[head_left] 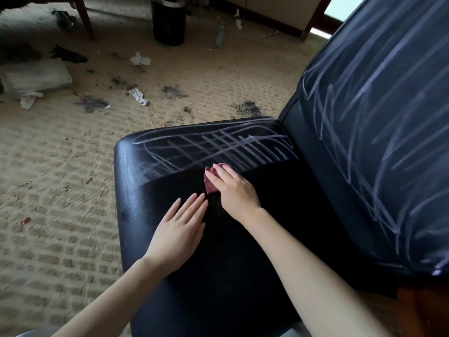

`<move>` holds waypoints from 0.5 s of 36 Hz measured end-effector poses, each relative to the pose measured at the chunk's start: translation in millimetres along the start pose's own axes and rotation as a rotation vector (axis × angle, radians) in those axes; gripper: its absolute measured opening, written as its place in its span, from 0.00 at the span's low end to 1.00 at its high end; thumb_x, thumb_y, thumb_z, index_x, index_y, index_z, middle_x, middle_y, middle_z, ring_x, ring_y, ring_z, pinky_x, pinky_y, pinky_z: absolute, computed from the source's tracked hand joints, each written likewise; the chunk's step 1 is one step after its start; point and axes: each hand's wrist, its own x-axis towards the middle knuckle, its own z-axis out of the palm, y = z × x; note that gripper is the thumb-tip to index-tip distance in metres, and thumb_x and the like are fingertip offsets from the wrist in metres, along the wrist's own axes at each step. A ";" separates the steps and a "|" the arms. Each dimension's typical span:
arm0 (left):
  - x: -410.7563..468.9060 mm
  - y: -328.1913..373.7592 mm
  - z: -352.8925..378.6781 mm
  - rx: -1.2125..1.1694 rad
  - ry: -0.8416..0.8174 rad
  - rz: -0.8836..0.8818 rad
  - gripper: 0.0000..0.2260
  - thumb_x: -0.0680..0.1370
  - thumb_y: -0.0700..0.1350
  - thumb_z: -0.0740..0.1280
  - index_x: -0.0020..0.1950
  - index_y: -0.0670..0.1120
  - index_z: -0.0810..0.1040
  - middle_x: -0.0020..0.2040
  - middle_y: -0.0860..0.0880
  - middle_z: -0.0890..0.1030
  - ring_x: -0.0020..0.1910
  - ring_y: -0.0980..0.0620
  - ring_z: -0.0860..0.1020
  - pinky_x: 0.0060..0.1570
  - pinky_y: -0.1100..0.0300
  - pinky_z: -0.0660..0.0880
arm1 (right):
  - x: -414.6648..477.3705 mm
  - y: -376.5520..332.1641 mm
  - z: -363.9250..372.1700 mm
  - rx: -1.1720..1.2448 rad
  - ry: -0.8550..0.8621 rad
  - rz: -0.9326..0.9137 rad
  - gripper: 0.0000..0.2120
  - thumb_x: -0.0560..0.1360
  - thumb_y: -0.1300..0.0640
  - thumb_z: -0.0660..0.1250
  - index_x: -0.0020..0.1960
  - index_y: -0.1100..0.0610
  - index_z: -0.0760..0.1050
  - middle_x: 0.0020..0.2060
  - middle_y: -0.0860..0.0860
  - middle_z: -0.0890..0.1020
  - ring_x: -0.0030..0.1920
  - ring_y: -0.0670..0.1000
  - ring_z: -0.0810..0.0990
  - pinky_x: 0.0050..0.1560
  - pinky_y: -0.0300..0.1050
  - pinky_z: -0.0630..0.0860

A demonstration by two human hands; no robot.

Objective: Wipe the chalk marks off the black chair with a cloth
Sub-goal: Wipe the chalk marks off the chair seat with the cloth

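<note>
My right hand point(233, 190), held flat, pins the cloth point(210, 182), which looks soft and limp; left hand point(184, 229) lies flat, empty, on the slick chair point(243, 276).

This is a carpeted indoor room, much like a sitting room or hotel room, and it is in a messy state. Beyond the left hand point(181, 229) and the right hand point(233, 190), a beige ribbed carpet point(60, 166) covers the floor. It is marked with dark stains point(93, 103) and strewn with crumpled tissue scraps point(140, 60). Far ahead of the hands stands a black waste bin point(167, 20), with a slanted wooden furniture leg point(85, 18) to its left and a pale cabinet base point(279, 8) to its right. Under the hands is a padded black chair point(218, 276).
</note>
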 end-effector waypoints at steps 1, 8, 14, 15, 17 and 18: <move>0.5 0.4 0.3 -0.008 0.001 -0.008 0.23 0.81 0.51 0.50 0.71 0.43 0.70 0.72 0.47 0.69 0.73 0.50 0.64 0.73 0.54 0.52 | -0.6 4.7 -0.6 -0.004 0.001 0.007 0.28 0.77 0.67 0.56 0.76 0.51 0.62 0.75 0.51 0.63 0.76 0.53 0.57 0.72 0.49 0.60; 0.6 0.4 -0.8 -0.037 0.004 -0.013 0.24 0.82 0.52 0.48 0.72 0.44 0.69 0.73 0.48 0.67 0.74 0.50 0.63 0.73 0.53 0.54 | -5.1 40.6 -4.8 -0.030 0.002 0.067 0.29 0.77 0.68 0.54 0.76 0.49 0.61 0.75 0.49 0.62 0.76 0.50 0.56 0.70 0.47 0.62; 4.2 -0.3 -2.2 -0.046 0.073 -0.008 0.21 0.80 0.50 0.53 0.68 0.44 0.74 0.70 0.48 0.73 0.69 0.49 0.70 0.69 0.52 0.62 | -6.8 62.7 -9.2 -0.057 -0.009 0.110 0.30 0.77 0.68 0.54 0.76 0.49 0.60 0.75 0.49 0.62 0.76 0.50 0.55 0.69 0.50 0.65; 6.3 -0.8 -3.0 -0.039 0.093 -0.001 0.21 0.79 0.49 0.54 0.67 0.44 0.76 0.68 0.48 0.75 0.67 0.49 0.72 0.67 0.53 0.63 | -7.0 66.6 -10.1 -0.060 -0.013 0.125 0.30 0.77 0.68 0.54 0.76 0.49 0.60 0.75 0.48 0.61 0.76 0.49 0.55 0.69 0.50 0.65; 12.2 -1.2 -4.2 -0.024 0.137 0.017 0.20 0.78 0.48 0.55 0.64 0.44 0.78 0.64 0.48 0.78 0.63 0.48 0.75 0.63 0.54 0.66 | -7.1 73.9 -12.2 -0.068 -0.025 0.159 0.29 0.78 0.67 0.53 0.76 0.48 0.59 0.76 0.48 0.60 0.76 0.49 0.54 0.69 0.49 0.64; 15.8 -1.1 -4.2 -0.013 0.160 0.023 0.19 0.78 0.48 0.56 0.63 0.44 0.78 0.62 0.48 0.78 0.60 0.48 0.75 0.60 0.54 0.67 | -7.2 77.4 -12.8 -0.068 -0.027 0.178 0.29 0.78 0.67 0.53 0.76 0.48 0.59 0.76 0.47 0.60 0.76 0.48 0.53 0.69 0.48 0.64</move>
